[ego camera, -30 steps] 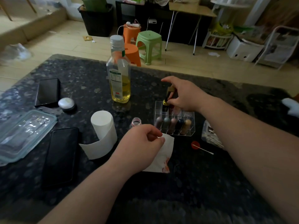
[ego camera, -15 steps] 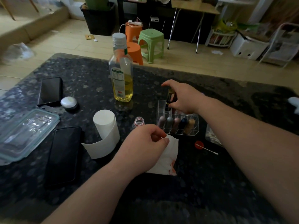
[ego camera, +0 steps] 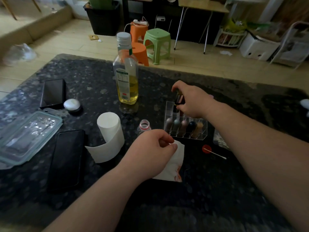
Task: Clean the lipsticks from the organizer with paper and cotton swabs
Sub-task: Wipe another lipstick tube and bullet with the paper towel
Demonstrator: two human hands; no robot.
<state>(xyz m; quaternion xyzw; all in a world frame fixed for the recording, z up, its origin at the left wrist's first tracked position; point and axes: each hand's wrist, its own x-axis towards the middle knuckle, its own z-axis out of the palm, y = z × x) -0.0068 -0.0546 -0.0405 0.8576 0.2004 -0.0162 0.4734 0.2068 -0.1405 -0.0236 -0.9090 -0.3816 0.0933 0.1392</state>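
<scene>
Fingers of the right hand pinch a dark lipstick, upright over the back row of the organizer. Five more lipsticks stand in its front row. The left hand grips a stained paper on the table, near the organizer. A cotton swab lies right of the paper.

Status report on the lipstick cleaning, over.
Right hand grips dark lipstick over organizer, back row. Left hand pinches stained paper. Small open bottle close behind left hand.
</scene>
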